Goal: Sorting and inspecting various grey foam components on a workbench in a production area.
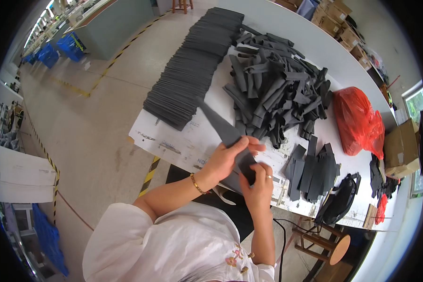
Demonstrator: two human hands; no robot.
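Observation:
Over the table's near edge I hold a long dark grey strip of cloth-like material (219, 126) in both hands. My left hand (219, 163) grips it around the middle, thumb on top. Lower down, my right hand (260, 191) is closed on its near end, which looks folded or doubled. The strip's pointed far end reaches toward a long, tightly packed row of similar dark strips (192, 66) at the left of the table. Right of that row lies a loose heap of curled dark strips (277, 87). Several flat dark pieces (310, 174) lie right of my hands.
On the white table (157, 138) a red plastic bag (357, 123) stands at the right, with a black bag (341, 199) nearer. A cardboard box (402, 149) is beyond the red bag. A wooden stool (338, 249) stands below the table's right side. Blue bins (71, 46) are far left.

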